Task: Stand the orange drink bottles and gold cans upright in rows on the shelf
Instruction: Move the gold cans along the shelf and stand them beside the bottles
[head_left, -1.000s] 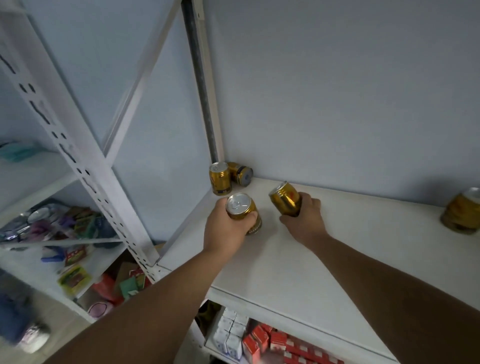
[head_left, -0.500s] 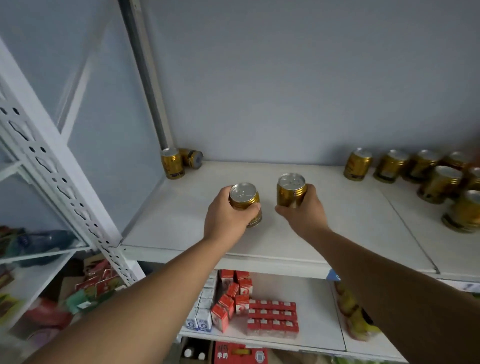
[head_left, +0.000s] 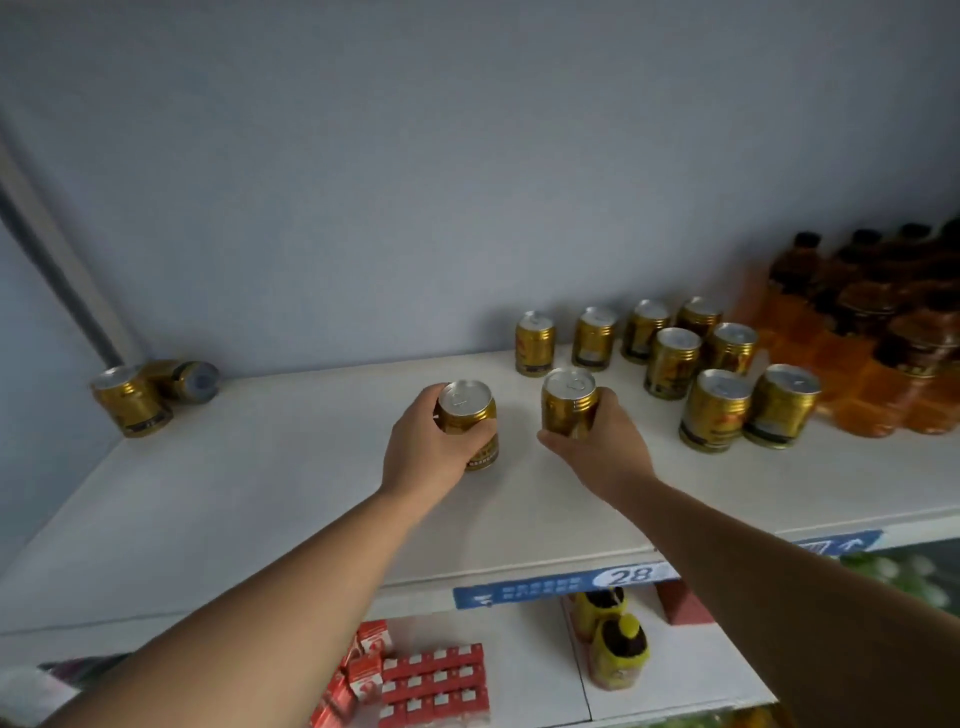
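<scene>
Both arms reached forward from the bottom of the frame, bare, toward the middle of the white shelf; the left hand was wrapped around a gold can, fingers curled on its side, and this can leaned a little to the left; the right hand was closed around a second gold can from its right side, and this one stood nearly upright. Whether the two cans touched the shelf or were just above it, I could not tell.

To the right of the hands, a group of upright gold cans stood in rows near the wall; further right, at the edge of the frame, the orange drink bottles with dark caps stood close together. At the left of the frame, in the shelf corner, one gold can stood upright and another lay on its side just behind it.

On the lower shelf, red cartons were packed in rows, and yellow bottles stood to their right; a blue price strip showed the number 28.
</scene>
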